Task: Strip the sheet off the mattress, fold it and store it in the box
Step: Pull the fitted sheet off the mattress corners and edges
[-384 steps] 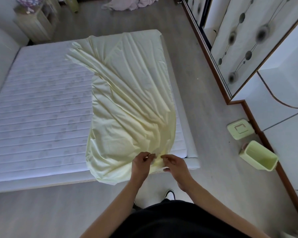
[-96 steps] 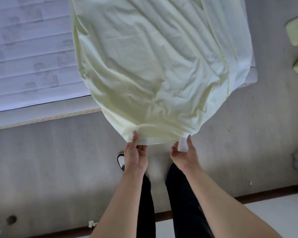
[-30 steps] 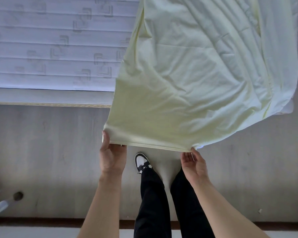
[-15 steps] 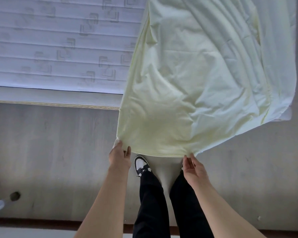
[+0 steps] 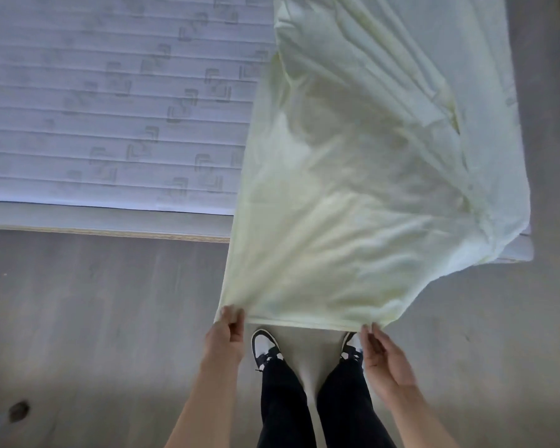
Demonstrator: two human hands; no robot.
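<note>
A pale yellow sheet [image 5: 353, 189] lies doubled over the right part of the white quilted mattress [image 5: 110, 108] and hangs off its near edge toward me. My left hand [image 5: 227, 334] pinches the sheet's near left corner, pulling the fabric taut. My right hand [image 5: 385, 354] is at the near right corner, fingers extended along the hem; whether it grips the cloth is unclear. The storage box is out of view.
Grey wood-look floor [image 5: 94, 318] runs along the bed's near side. My feet in black-and-white shoes [image 5: 265, 345] stand under the hanging hem. A small dark round object [image 5: 18, 409] lies at the bottom left.
The sheet's near edge has been drawn lower and toward me, with folds now fanning from the left corner. My hands have moved slightly apart along the hem.
</note>
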